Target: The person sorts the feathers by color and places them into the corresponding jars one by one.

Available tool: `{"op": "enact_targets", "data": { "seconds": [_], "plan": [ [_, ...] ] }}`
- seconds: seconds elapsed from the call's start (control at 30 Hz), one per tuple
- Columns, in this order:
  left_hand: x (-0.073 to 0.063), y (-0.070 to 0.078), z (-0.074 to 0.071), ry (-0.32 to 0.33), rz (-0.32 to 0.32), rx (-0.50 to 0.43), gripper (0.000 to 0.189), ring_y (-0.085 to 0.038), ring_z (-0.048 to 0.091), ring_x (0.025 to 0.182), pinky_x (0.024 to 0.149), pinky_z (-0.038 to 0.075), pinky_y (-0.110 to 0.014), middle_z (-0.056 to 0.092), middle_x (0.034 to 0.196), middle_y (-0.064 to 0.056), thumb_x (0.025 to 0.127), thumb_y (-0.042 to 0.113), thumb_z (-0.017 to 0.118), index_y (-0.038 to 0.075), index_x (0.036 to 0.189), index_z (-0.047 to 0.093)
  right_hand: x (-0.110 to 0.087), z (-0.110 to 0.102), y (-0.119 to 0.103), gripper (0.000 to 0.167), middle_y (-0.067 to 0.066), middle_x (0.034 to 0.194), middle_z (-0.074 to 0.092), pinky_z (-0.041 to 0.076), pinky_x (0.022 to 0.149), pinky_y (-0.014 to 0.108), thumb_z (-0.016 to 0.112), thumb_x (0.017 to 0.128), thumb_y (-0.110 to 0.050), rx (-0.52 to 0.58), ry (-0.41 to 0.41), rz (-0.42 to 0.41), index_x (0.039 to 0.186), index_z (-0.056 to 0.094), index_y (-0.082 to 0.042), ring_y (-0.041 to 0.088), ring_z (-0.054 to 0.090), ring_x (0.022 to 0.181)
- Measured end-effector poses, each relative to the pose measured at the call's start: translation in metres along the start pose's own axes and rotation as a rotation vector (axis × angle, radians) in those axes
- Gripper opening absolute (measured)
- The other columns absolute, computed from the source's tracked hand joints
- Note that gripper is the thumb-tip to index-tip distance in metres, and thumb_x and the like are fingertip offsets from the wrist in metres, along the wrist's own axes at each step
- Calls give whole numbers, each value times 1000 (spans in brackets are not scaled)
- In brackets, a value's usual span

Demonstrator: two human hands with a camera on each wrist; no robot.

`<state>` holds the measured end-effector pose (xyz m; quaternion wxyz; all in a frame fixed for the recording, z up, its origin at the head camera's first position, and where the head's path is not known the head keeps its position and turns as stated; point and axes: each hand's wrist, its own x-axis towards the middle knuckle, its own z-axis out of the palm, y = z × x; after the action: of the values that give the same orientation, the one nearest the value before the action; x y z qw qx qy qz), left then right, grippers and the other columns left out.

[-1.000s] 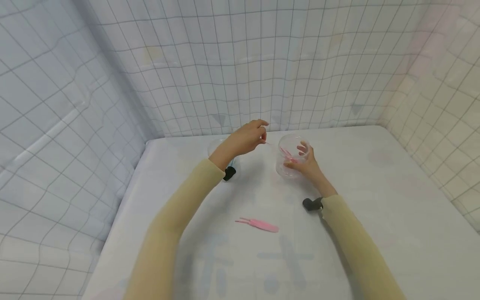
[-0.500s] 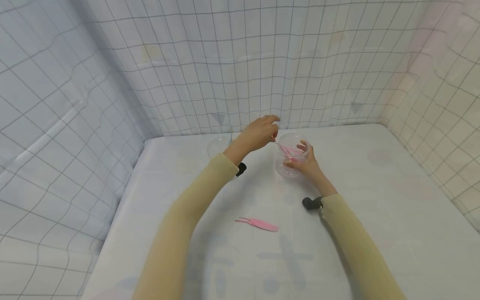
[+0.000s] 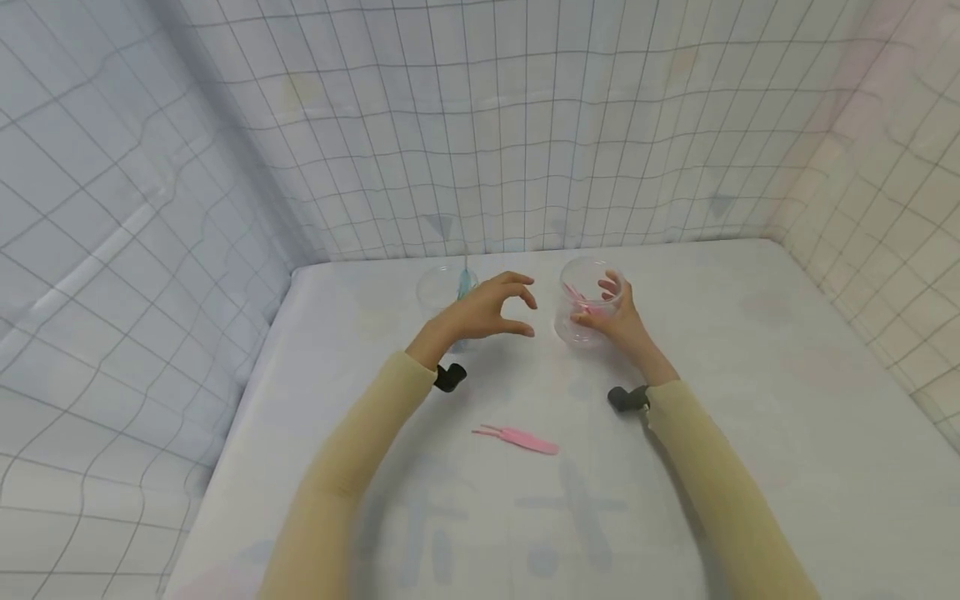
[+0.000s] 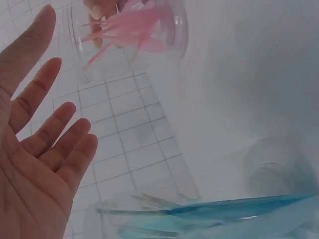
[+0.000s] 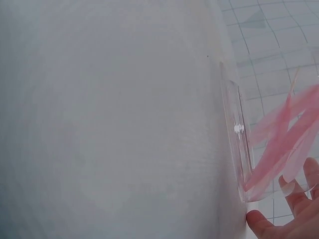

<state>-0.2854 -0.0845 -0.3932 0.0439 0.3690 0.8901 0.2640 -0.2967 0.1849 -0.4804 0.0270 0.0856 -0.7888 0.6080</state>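
Note:
My right hand [image 3: 626,321] grips a clear round jar [image 3: 576,335] at its side, thumb in front and fingers behind. Several pink feathers [image 4: 142,22] lean inside that jar, their thin quills toward the mouth. To the left of the jar, my left hand [image 3: 487,312] hovers apart from it, thumb and fingers spread, with nothing in it. A second clear jar [image 3: 433,287] stands behind the left hand, partly hidden by it. Blue feathers [image 4: 239,208] stick up in this one. Nearer on the table lie pink feathers [image 3: 528,441], quills pointing left.
A white cloth covers the table [image 3: 675,467], with faint grey-blue marks at the front. White grid-patterned curtains [image 3: 510,125] rise at the back and both sides. A black wrist camera [image 3: 628,398] juts below the right wrist, and another below the left.
My left hand came right to the jar's mouth with a pink feather, let go of it, then drew back left and spread its fingers. The right hand stays on the jar.

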Motion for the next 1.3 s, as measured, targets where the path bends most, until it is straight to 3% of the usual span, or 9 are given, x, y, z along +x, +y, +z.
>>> {"op": "enact_targets", "data": {
  "seconds": [0.23, 0.37, 0.5, 0.63, 0.8, 1.03, 1.3],
  "plan": [
    [-40, -17, 23, 17, 5, -161, 34, -24, 38, 129, 104, 33, -40, 44, 140, -8, 80, 35, 77, 14, 105, 67, 2, -1, 1, 100, 12, 150, 26, 24, 108, 49, 82, 76, -20, -9, 2, -12, 148, 14, -16, 30, 24, 136],
    [-60, -25, 37, -28, 44, -236, 28, -29, 38, 129, 104, 32, -44, 44, 140, -13, 85, 29, 73, 8, 104, 69, 3, -2, 1, 100, 11, 149, 27, 25, 108, 48, 83, 74, -24, -24, 10, -19, 147, 15, -17, 30, 26, 135],
    [-74, -31, 50, -81, 62, -265, 12, -26, 37, 131, 104, 31, -44, 44, 141, -13, 87, 24, 71, 14, 95, 72, 5, -3, 0, 100, 12, 149, 26, 25, 107, 49, 83, 75, -24, -16, 10, -21, 147, 14, -18, 31, 25, 135],
    [-83, -33, 59, -129, 59, -286, 5, -31, 27, 136, 108, 22, -47, 43, 142, -14, 83, 19, 76, 17, 86, 73, 6, -3, 0, 100, 12, 150, 26, 24, 108, 49, 82, 76, -24, -13, 3, -15, 148, 13, -17, 30, 24, 136],
    [-89, -31, 68, -176, 63, -255, 7, -39, 12, 139, 110, 11, -52, 39, 144, -16, 80, 17, 78, 15, 83, 73, 5, -3, 0, 99, 9, 149, 27, 25, 108, 48, 83, 75, -25, 2, 2, 5, 147, 15, -18, 28, 24, 136],
    [-92, -29, 72, -229, 44, -106, 12, -37, 9, 140, 110, 9, -53, 34, 148, -11, 75, 28, 82, 23, 78, 71, 3, -2, 0, 99, 11, 150, 25, 23, 108, 50, 82, 76, -22, 4, -1, 7, 148, 13, -17, 30, 23, 137],
    [-94, -28, 72, -271, 49, -45, 15, -38, 8, 140, 110, 8, -53, 30, 149, -12, 77, 32, 80, 24, 76, 68, 3, 0, 2, 98, 9, 150, 27, 25, 108, 49, 82, 76, -24, -18, 9, 26, 147, 14, -20, 28, 24, 136]
  ]
}}
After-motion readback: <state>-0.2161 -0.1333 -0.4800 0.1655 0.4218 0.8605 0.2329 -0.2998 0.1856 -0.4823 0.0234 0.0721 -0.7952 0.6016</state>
